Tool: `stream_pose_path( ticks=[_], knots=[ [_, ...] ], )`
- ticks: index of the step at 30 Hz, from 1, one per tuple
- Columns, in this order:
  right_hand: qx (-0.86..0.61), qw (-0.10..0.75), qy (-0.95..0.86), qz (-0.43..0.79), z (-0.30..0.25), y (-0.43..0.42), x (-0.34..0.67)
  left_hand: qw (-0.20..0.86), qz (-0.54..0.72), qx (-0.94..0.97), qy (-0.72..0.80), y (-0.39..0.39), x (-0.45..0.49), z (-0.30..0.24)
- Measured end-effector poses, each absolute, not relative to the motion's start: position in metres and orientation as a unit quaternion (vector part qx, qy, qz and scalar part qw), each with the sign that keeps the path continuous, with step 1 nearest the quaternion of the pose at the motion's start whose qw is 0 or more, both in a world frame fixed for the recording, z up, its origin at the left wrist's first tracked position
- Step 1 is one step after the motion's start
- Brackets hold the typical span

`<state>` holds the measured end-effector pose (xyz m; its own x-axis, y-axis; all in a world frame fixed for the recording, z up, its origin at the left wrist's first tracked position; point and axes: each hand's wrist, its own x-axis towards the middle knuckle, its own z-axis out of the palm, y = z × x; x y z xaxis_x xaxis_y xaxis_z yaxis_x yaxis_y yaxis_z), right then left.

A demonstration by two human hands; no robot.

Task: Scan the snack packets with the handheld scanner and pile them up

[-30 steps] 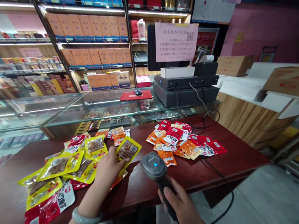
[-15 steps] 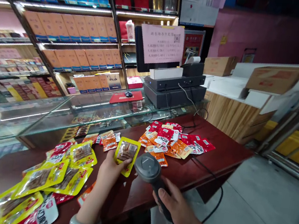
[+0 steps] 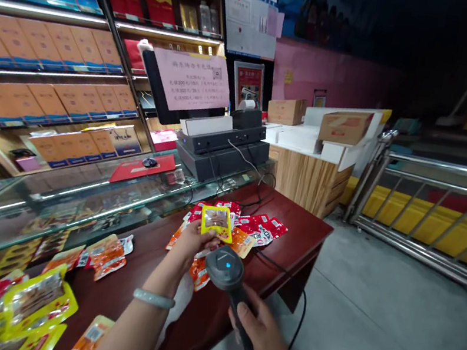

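Observation:
My left hand (image 3: 200,240) grips a yellow-edged snack packet (image 3: 216,222) with a clear window showing brown strips. It holds the packet over a pile of red and orange snack packets (image 3: 263,228) on the dark red table (image 3: 298,216). In my right hand (image 3: 260,323) is a black barcode scanner (image 3: 224,267), a small blue light lit on its head. The scanner head is just below and right of the packet. More yellow packets (image 3: 36,300) lie heaped with red ones at the lower left, and orange packets (image 3: 106,255) lie between the two piles.
A glass display counter (image 3: 78,191) runs behind the table, bearing a cash drawer and printer (image 3: 224,149), a monitor with a pink sign (image 3: 195,82) and a mouse (image 3: 149,162). The scanner cable (image 3: 301,318) hangs past the table's right edge. A metal railing (image 3: 433,214) stands at right.
My left hand has carried the yellow packet from the middle of the table to over the red and orange pile. The scanner stays in my right hand; its blue light now shows. The view has turned right.

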<state>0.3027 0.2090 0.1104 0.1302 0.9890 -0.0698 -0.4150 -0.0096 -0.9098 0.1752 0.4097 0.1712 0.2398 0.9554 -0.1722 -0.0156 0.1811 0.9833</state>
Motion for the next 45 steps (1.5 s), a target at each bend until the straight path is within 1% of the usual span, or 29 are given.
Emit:
stream_pose_path(
  ticks=[2, 4, 9, 12, 14, 16, 17, 19, 20, 22, 24, 27, 32, 34, 36, 40, 42, 45],
  knots=[
    [-0.427, 0.619, -0.33, 0.57, 0.112, 0.208, 0.308, 0.64, 0.407, 0.473, 0.449, 0.417, 0.191, 0.177],
    [-0.425, 0.621, -0.326, 0.572, 0.113, 0.207, 0.311, 0.642, 0.425, 0.461, 0.441, 0.422, 0.2, 0.176],
    [-0.428, 0.622, -0.32, 0.573, 0.111, 0.21, 0.313, 0.619, 0.433, 0.452, 0.475, 0.419, 0.188, 0.163],
    [-0.427, 0.611, -0.326, 0.582, 0.111, 0.208, 0.31, 0.593, 0.424, 0.493, 0.476, 0.403, 0.166, 0.158],
    [-0.429, 0.605, -0.322, 0.589, 0.111, 0.204, 0.307, 0.552, 0.405, 0.538, 0.492, 0.386, 0.142, 0.157],
    [-0.438, 0.596, -0.313, 0.596, 0.107, 0.201, 0.304, 0.475, 0.369, 0.606, 0.521, 0.362, 0.108, 0.155],
    [-0.439, 0.592, -0.315, 0.598, 0.104, 0.2, 0.301, 0.413, 0.345, 0.643, 0.545, 0.348, 0.087, 0.155],
    [-0.44, 0.586, -0.322, 0.599, 0.097, 0.2, 0.296, 0.256, 0.276, 0.699, 0.608, 0.314, 0.041, 0.156],
    [-0.438, 0.581, -0.329, 0.602, 0.094, 0.2, 0.292, 0.174, 0.223, 0.712, 0.642, 0.297, 0.017, 0.157],
    [-0.43, 0.563, -0.349, 0.614, 0.089, 0.201, 0.284, 0.056, 0.112, 0.691, 0.712, 0.264, -0.026, 0.158],
    [-0.426, 0.538, -0.373, 0.624, 0.089, 0.201, 0.276, -0.002, 0.022, 0.66, 0.751, 0.241, -0.057, 0.157],
    [-0.428, 0.501, -0.409, 0.631, 0.094, 0.2, 0.263, -0.006, -0.034, 0.648, 0.761, 0.226, -0.076, 0.152],
    [-0.413, 0.469, -0.44, 0.645, 0.106, 0.193, 0.247, 0.002, -0.015, 0.669, 0.743, 0.226, -0.063, 0.148],
    [-0.403, 0.457, -0.441, 0.659, 0.108, 0.191, 0.243, 0.036, 0.033, 0.65, 0.758, 0.23, -0.053, 0.146],
    [-0.406, 0.446, -0.437, 0.667, 0.11, 0.19, 0.24, 0.084, 0.106, 0.625, 0.768, 0.236, -0.045, 0.143],
    [-0.398, 0.449, -0.428, 0.675, 0.112, 0.192, 0.24, 0.148, 0.238, 0.608, 0.743, 0.253, -0.031, 0.134],
    [-0.373, 0.457, -0.43, 0.684, 0.114, 0.195, 0.241, 0.161, 0.275, 0.607, 0.728, 0.261, -0.026, 0.13],
    [-0.355, 0.467, -0.432, 0.685, 0.118, 0.198, 0.245, 0.167, 0.29, 0.604, 0.723, 0.268, -0.021, 0.127]
  ],
)
